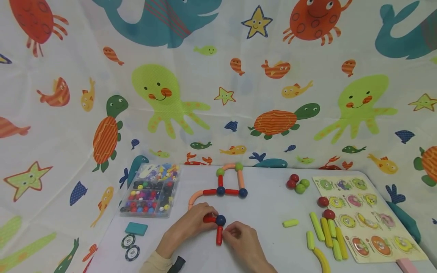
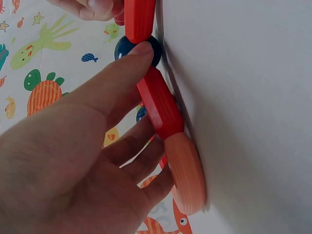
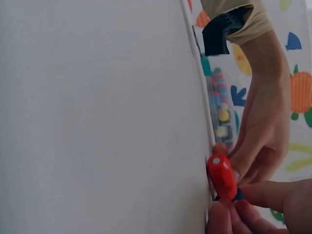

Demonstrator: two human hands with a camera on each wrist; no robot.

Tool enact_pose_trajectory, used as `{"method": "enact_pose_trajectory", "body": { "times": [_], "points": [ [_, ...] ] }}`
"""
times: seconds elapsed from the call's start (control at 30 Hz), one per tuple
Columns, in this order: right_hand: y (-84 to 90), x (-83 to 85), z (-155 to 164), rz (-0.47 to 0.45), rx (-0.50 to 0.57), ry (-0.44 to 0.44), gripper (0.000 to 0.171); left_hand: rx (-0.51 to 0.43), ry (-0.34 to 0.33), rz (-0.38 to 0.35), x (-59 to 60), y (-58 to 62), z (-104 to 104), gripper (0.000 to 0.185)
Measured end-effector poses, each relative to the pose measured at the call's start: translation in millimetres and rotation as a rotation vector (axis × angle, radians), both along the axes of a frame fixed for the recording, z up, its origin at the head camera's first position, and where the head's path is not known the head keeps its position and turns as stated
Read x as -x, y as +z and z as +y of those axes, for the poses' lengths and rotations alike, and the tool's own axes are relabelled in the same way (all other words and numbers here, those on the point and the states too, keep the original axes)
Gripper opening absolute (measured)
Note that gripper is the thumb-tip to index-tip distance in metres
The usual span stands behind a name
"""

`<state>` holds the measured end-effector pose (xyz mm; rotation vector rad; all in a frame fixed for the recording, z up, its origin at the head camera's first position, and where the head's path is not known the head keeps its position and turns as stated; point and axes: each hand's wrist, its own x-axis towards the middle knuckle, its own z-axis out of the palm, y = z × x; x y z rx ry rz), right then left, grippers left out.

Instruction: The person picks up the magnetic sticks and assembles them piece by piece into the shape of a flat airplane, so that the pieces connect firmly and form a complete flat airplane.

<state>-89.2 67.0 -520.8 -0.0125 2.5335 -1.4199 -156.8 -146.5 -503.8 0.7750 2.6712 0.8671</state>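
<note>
On the white table [image 1: 266, 212] lies a flat frame of magnetic rods and balls [image 1: 229, 182], with green balls at its far corners and dark blue ones at its near corners. An orange curved rod [image 1: 194, 197] runs from it toward my left hand [image 1: 206, 217]. That hand grips a short red rod [image 1: 209, 219] joined to a dark blue ball [image 1: 220, 220]. In the left wrist view my index fingertip [image 2: 141, 48] touches the ball [image 2: 122, 48], and the red rod [image 2: 161, 105] meets the orange rod [image 2: 187, 175]. My right hand [image 1: 229, 233] pinches a second red rod [image 1: 219, 236] [image 3: 222, 176] below the ball.
A clear bead box [image 1: 150, 191] stands at the left, with a teal block [image 1: 136, 228] and two poker chips [image 1: 129, 246] nearer me. At the right lie loose red and green balls [image 1: 297, 184], several yellow and green rods [image 1: 324, 235] and a wooden peg puzzle [image 1: 362, 216]. Printed cloth hangs behind.
</note>
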Motion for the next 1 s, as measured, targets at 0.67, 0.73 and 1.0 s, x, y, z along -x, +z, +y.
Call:
{"method": "enact_pose_trajectory", "body": {
  "times": [0.67,0.73,1.0],
  "points": [
    [28.6,56.5,169,0.338,-0.255,-0.411,0.021,0.029,-0.003,-0.093,-7.1,0.3,3,0.059],
    [31.6,59.1,193,0.372,-0.293,-0.462,0.023,0.021,-0.004,-0.093,-6.9,-0.2,3,0.059],
    [30.7,53.0,266,0.214,-0.369,-0.556,0.046,0.012,-0.019,-0.084,-5.6,1.8,2,0.059]
  ]
}}
